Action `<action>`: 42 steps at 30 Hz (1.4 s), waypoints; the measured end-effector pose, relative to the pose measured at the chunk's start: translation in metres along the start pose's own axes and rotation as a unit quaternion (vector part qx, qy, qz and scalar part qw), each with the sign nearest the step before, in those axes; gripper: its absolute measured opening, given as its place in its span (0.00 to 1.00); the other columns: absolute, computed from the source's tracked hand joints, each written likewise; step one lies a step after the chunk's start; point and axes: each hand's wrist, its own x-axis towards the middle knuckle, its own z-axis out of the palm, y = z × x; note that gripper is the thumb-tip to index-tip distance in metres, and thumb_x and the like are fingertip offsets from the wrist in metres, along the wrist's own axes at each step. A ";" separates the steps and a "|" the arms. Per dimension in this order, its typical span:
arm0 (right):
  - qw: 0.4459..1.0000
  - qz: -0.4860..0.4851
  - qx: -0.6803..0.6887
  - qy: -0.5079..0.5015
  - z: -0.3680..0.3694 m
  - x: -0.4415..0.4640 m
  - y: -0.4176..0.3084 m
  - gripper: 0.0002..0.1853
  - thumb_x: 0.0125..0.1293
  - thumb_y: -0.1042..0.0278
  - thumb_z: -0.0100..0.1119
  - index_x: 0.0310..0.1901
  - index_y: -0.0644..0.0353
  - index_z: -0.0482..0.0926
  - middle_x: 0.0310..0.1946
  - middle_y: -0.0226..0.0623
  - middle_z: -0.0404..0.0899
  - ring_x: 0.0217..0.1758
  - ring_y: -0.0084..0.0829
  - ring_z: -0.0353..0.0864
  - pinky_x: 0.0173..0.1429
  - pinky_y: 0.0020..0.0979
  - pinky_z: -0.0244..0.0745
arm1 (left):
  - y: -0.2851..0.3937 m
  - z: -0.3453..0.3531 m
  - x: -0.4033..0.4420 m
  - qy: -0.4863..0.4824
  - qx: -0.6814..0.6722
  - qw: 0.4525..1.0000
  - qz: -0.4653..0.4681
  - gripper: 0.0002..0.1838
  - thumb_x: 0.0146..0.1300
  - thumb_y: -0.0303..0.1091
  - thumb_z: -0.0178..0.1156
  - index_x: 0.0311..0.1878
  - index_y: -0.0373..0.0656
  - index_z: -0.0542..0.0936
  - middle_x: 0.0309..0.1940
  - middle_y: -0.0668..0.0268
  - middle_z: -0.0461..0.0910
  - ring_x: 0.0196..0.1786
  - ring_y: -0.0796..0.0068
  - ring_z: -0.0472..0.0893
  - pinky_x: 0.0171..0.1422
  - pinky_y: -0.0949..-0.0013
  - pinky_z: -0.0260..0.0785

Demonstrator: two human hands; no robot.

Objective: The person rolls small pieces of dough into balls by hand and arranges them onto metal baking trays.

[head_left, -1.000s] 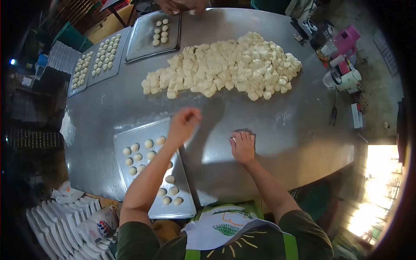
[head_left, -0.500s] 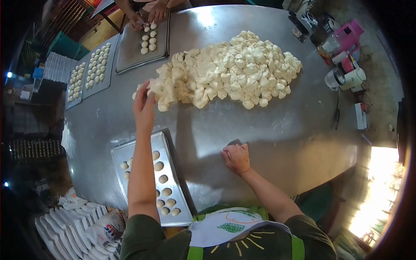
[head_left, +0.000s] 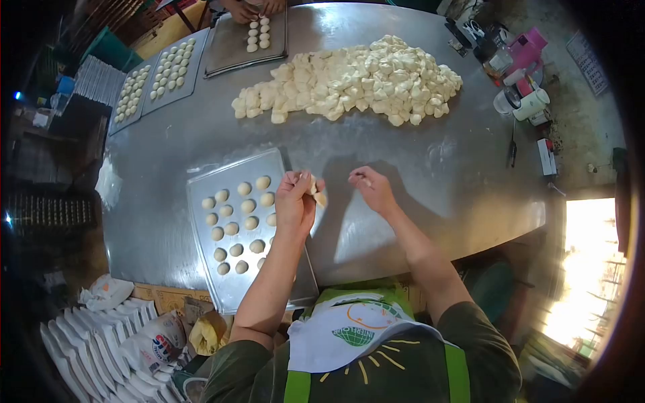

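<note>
My left hand (head_left: 299,198) is closed on a small piece of dough (head_left: 318,195) that pokes out past its fingers, above the right edge of a metal tray (head_left: 232,291). Rows of round dough balls (head_left: 246,188) sit on that tray. To the right, my right hand (head_left: 371,188) is raised over the steel table, its fingers curled together; whatever they hold, if anything, is too small to name. A large heap of dough pieces (head_left: 356,80) lies beyond both hands.
Across the steel table (head_left: 403,158), a co-worker's hands (head_left: 252,9) are at a dark tray (head_left: 228,50) with dough balls. Two more filled trays (head_left: 148,103) lie at the far left. A pink jug (head_left: 527,50) and white containers (head_left: 534,104) stand along the right edge.
My left hand has come back from the heap's left end with a piece of dough. My right hand has lifted and moved forward. The view has shifted, showing more of the near tray.
</note>
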 end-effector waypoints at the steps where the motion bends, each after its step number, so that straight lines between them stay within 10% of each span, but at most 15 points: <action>1: 0.987 0.053 0.147 -0.037 0.004 0.000 -0.025 0.08 0.67 0.65 0.69 0.43 0.57 0.84 0.32 0.37 0.84 0.37 0.44 0.82 0.45 0.42 0.72 | 0.001 -0.001 -0.004 0.001 -0.014 1.000 0.017 0.13 0.72 0.18 0.59 0.33 0.45 0.69 0.36 0.67 0.76 0.38 0.71 0.78 0.49 0.60 0.78; 7: 0.980 -0.185 0.004 -0.070 0.002 -0.032 -0.127 0.09 0.66 0.67 0.71 0.42 0.61 0.82 0.34 0.38 0.85 0.34 0.39 0.80 0.46 0.38 0.73 | 0.013 -0.040 0.010 0.045 -0.050 0.990 0.122 0.08 0.73 0.20 0.59 0.38 0.43 0.73 0.37 0.66 0.76 0.39 0.70 0.78 0.51 0.56 0.79; 11: 0.900 -0.373 -0.003 0.227 -0.087 -0.029 -0.189 0.08 0.68 0.68 0.67 0.42 0.60 0.79 0.33 0.36 0.85 0.34 0.40 0.79 0.48 0.41 0.73 | 0.047 -0.052 0.022 0.138 -0.026 0.974 0.176 0.05 0.73 0.21 0.60 0.43 0.44 0.75 0.36 0.67 0.76 0.39 0.72 0.77 0.50 0.61 0.78; 14: 0.872 -0.343 -0.187 0.297 -0.077 0.036 -0.152 0.16 0.70 0.62 0.65 0.53 0.61 0.77 0.36 0.43 0.86 0.36 0.45 0.82 0.50 0.43 0.75 | -0.001 -0.044 0.019 0.072 0.160 0.981 0.082 0.05 0.74 0.26 0.59 0.49 0.45 0.76 0.37 0.68 0.75 0.39 0.74 0.76 0.49 0.64 0.76; 16: 0.946 -0.040 -0.299 -0.117 -0.051 0.073 -0.075 0.24 0.71 0.58 0.63 0.62 0.64 0.72 0.46 0.53 0.85 0.43 0.52 0.83 0.55 0.45 0.77 | -0.064 -0.046 0.015 -0.006 0.459 0.870 0.178 0.08 0.72 0.28 0.62 0.52 0.44 0.76 0.38 0.66 0.76 0.40 0.73 0.76 0.49 0.64 0.74; 18: 0.948 0.031 -0.297 -0.111 -0.041 0.045 0.002 0.25 0.71 0.59 0.62 0.63 0.66 0.72 0.47 0.58 0.83 0.48 0.55 0.82 0.54 0.46 0.77 | -0.099 -0.037 -0.006 -0.080 0.549 0.822 0.128 0.12 0.67 0.27 0.65 0.51 0.44 0.76 0.42 0.62 0.79 0.44 0.64 0.79 0.51 0.58 0.73; 20: 0.975 0.002 -0.218 0.035 -0.055 0.002 0.052 0.20 0.71 0.62 0.61 0.60 0.64 0.75 0.42 0.55 0.82 0.46 0.55 0.81 0.52 0.49 0.76 | -0.122 -0.056 -0.017 -0.152 0.762 0.569 0.269 0.16 0.63 0.27 0.66 0.54 0.46 0.77 0.48 0.57 0.79 0.50 0.53 0.79 0.56 0.51 0.69; 24: 0.925 -0.106 -0.356 0.074 -0.087 -0.038 0.106 0.14 0.72 0.66 0.57 0.54 0.61 0.77 0.39 0.52 0.80 0.46 0.55 0.79 0.54 0.50 0.72 | -0.117 -0.078 0.026 -0.106 0.819 0.435 0.359 0.18 0.64 0.32 0.64 0.58 0.47 0.78 0.53 0.55 0.79 0.53 0.50 0.77 0.58 0.46 0.66; 31: 0.944 -0.060 -0.301 0.120 -0.062 0.070 0.080 0.11 0.65 0.69 0.57 0.47 0.56 0.81 0.35 0.45 0.80 0.46 0.47 0.81 0.54 0.51 0.71 | -0.146 -0.023 0.092 -0.058 0.825 0.519 0.218 0.18 0.68 0.38 0.60 0.60 0.48 0.79 0.54 0.55 0.79 0.54 0.51 0.77 0.57 0.47 0.66; 33: 0.938 -0.067 -0.338 -0.045 -0.044 0.051 0.092 0.06 0.66 0.67 0.58 0.42 0.55 0.80 0.31 0.43 0.80 0.42 0.47 0.82 0.50 0.50 0.71 | -0.157 -0.025 0.071 -0.149 0.838 0.514 0.111 0.17 0.67 0.35 0.61 0.59 0.47 0.79 0.54 0.54 0.78 0.54 0.52 0.77 0.57 0.48 0.66; 35: 0.930 -0.113 -0.338 -0.084 -0.070 0.042 0.097 0.06 0.66 0.66 0.59 0.42 0.55 0.80 0.31 0.42 0.80 0.41 0.47 0.82 0.49 0.50 0.71 | -0.151 -0.056 0.042 -0.164 0.784 0.512 0.309 0.14 0.65 0.33 0.63 0.53 0.45 0.79 0.51 0.54 0.79 0.52 0.51 0.77 0.55 0.48 0.66; 38: 0.908 -0.195 -0.332 -0.164 -0.096 0.047 0.104 0.05 0.67 0.66 0.59 0.40 0.55 0.79 0.30 0.41 0.80 0.39 0.48 0.81 0.48 0.49 0.71 | -0.105 -0.075 0.066 -0.073 0.843 0.460 0.267 0.11 0.63 0.31 0.64 0.49 0.45 0.78 0.47 0.54 0.79 0.53 0.51 0.76 0.54 0.47 0.66; 42: 0.951 -0.150 -0.269 -0.019 -0.063 0.133 0.095 0.11 0.71 0.72 0.56 0.52 0.61 0.79 0.41 0.44 0.83 0.45 0.49 0.80 0.52 0.48 0.71 | -0.105 -0.029 0.158 -0.024 0.813 0.475 0.336 0.10 0.63 0.29 0.62 0.48 0.44 0.78 0.45 0.54 0.79 0.46 0.48 0.78 0.49 0.46 0.68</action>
